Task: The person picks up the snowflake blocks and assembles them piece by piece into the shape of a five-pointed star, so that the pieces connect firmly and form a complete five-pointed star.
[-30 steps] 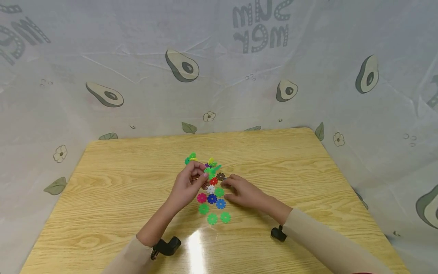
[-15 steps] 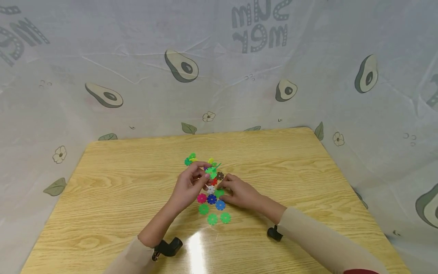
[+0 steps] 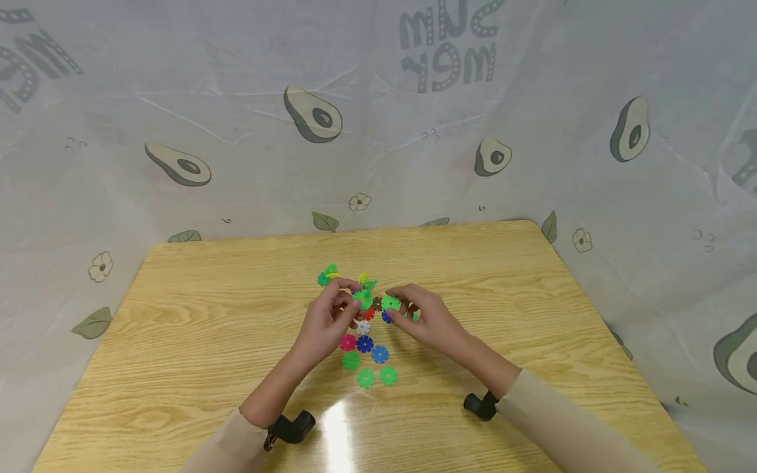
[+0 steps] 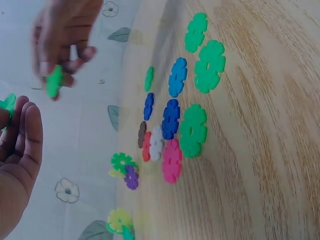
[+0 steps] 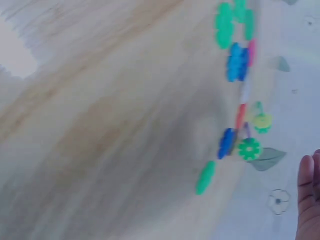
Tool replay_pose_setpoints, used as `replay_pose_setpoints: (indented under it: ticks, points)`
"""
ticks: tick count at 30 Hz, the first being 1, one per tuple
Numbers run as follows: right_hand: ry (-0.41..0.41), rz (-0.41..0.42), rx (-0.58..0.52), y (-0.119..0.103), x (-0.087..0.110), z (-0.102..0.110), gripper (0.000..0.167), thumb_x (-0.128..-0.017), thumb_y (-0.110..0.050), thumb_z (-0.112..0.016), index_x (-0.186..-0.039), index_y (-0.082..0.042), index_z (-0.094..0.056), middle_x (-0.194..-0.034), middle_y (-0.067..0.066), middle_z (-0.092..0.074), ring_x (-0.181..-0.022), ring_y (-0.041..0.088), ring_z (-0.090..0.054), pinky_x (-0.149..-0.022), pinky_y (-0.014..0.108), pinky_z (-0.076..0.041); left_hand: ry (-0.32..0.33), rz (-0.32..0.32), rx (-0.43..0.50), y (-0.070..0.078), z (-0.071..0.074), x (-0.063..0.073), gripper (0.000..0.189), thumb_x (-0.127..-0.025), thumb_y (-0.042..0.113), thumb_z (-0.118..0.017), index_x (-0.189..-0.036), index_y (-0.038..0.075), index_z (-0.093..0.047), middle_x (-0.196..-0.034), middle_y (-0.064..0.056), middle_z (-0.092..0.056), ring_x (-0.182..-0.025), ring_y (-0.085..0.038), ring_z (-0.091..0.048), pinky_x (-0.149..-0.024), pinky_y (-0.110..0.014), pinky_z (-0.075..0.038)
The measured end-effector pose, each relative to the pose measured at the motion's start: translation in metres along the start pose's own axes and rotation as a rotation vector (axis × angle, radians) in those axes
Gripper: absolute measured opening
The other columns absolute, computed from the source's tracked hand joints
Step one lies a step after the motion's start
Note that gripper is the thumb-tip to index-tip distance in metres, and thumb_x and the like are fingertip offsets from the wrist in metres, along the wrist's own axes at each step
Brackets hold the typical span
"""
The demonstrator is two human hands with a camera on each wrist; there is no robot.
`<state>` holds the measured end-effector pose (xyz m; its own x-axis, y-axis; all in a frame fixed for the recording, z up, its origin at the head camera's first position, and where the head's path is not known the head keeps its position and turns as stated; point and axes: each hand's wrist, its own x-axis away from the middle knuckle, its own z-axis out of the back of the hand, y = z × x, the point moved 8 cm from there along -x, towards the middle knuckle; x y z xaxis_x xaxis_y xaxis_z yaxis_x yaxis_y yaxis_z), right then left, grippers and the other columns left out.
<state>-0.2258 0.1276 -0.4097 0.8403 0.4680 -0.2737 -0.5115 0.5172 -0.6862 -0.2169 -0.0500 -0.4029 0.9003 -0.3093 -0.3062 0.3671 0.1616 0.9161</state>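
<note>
In the head view my left hand pinches a green notched disc, joined to at least one other green piece, between thumb and fingers. My right hand pinches another green notched disc, held above the table a short way to the right of the first. The left wrist view shows the right hand's green disc edge-on, apart from the left hand's green piece. On the tabletop below lie a white disc, a pink disc and a dark blue disc.
Nearer me lie a light blue disc and several green discs. Red and brown discs lie by the white one. Joined green and yellow pieces sit farther back on the wooden table, before a printed cloth.
My right hand has reached left to a green disc on the table, pinched it and lifted it up beside the left hand. My left hand has barely moved.
</note>
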Motion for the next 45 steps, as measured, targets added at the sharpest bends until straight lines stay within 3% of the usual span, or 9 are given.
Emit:
replay_pose_setpoints:
  ticks: [8, 15, 20, 24, 31, 39, 45]
  points:
    - [0.056, 0.072, -0.039, -0.019, -0.002, 0.008, 0.025, -0.097, -0.015, -0.076, -0.121, -0.007, -0.072, -0.091, -0.002, -0.067, -0.079, 0.004, -0.059, -0.069, 0.026, -0.056, -0.004, -0.034, -0.049, 0.001, -0.001, 0.001, 0.018, -0.107, 0.004, -0.056, -0.125, 0.001, -0.056, -0.085, -0.018, -0.072, -0.073, -0.009, -0.07, -0.067, -0.038, -0.066]
    - [0.062, 0.07, -0.079, -0.024, -0.004, 0.008, 0.024, -0.097, -0.013, -0.076, -0.12, -0.007, -0.073, -0.09, -0.001, -0.068, -0.079, 0.004, -0.059, -0.069, 0.036, -0.06, 0.006, -0.069, -0.088, 0.003, 0.0, 0.001, 0.019, -0.107, 0.004, -0.057, -0.125, -0.001, -0.056, -0.085, -0.02, -0.072, -0.073, -0.01, -0.07, -0.065, -0.038, -0.065]
    - [0.067, 0.075, -0.086, -0.026, -0.003, 0.009, 0.022, -0.097, -0.011, -0.075, -0.119, -0.006, -0.073, -0.089, 0.001, -0.069, -0.078, 0.005, -0.059, -0.069, 0.029, -0.058, 0.017, -0.112, -0.106, 0.006, 0.001, 0.001, 0.016, -0.106, 0.001, -0.056, -0.123, 0.0, -0.057, -0.084, -0.021, -0.07, -0.072, -0.005, -0.066, -0.062, -0.037, -0.064]
    - [0.056, 0.074, -0.104, -0.028, -0.004, 0.008, 0.022, -0.097, -0.01, -0.075, -0.118, -0.004, -0.073, -0.089, 0.003, -0.069, -0.078, 0.005, -0.06, -0.071, 0.023, -0.058, 0.007, -0.112, -0.094, 0.007, 0.0, 0.001, 0.015, -0.106, 0.003, -0.057, -0.121, 0.002, -0.059, -0.086, -0.021, -0.071, -0.073, -0.007, -0.067, -0.062, -0.037, -0.064]
    - [0.028, 0.027, -0.157, -0.028, -0.006, 0.005, 0.023, -0.097, -0.009, -0.075, -0.119, -0.001, -0.072, -0.09, 0.005, -0.068, -0.08, 0.004, -0.06, -0.075, 0.023, -0.061, -0.006, -0.09, -0.082, 0.006, -0.001, 0.001, 0.014, -0.106, 0.003, -0.058, -0.119, 0.003, -0.06, -0.085, -0.02, -0.072, -0.071, -0.027, -0.071, -0.065, -0.037, -0.065]
    - [0.012, -0.036, -0.247, -0.025, -0.007, -0.001, 0.024, -0.098, -0.008, -0.073, -0.119, 0.002, -0.071, -0.092, 0.01, -0.068, -0.081, 0.005, -0.061, -0.076, 0.029, -0.064, 0.013, -0.084, -0.095, 0.004, 0.001, 0.003, 0.014, -0.106, 0.002, -0.058, -0.119, 0.005, -0.062, -0.083, -0.017, -0.073, -0.07, -0.021, -0.071, -0.065, -0.041, -0.064]
    - [-0.008, -0.082, -0.327, -0.022, -0.006, -0.005, 0.025, -0.098, -0.006, -0.072, -0.119, 0.006, -0.07, -0.094, 0.016, -0.069, -0.079, 0.006, -0.064, -0.071, 0.027, -0.064, 0.009, -0.088, -0.101, 0.004, 0.001, 0.004, 0.014, -0.106, 0.001, -0.057, -0.119, 0.005, -0.062, -0.08, -0.015, -0.07, -0.07, -0.029, -0.068, -0.063, -0.025, -0.059]
